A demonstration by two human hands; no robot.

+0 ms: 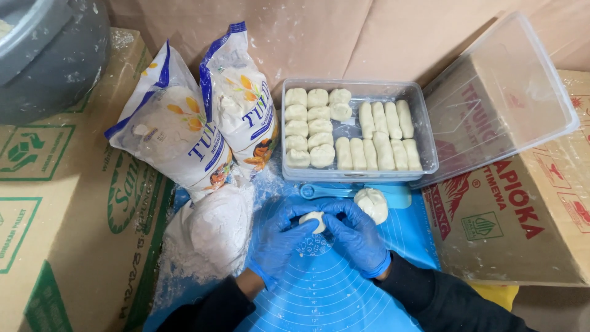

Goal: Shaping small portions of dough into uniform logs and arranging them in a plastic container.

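Note:
Both my hands wear blue gloves and meet over a blue baking mat (pixel 332 289). My left hand (pixel 278 237) and my right hand (pixel 356 233) together pinch a small white dough piece (pixel 314 219) between their fingertips. A larger dough lump (pixel 373 204) lies on the mat just right of my right hand's fingers. Behind it, a clear plastic container (pixel 424 123) holds several round dough pieces on its left side and several long dough pieces on its right.
Two flour bags (pixel 184 132) lean at the back left, with an open bag of white flour (pixel 215 230) beside my left hand. The container's clear lid (pixel 504 98) rests on a cardboard box (pixel 522 215) at right. More boxes (pixel 55 203) and a grey tub (pixel 49 55) stand at left.

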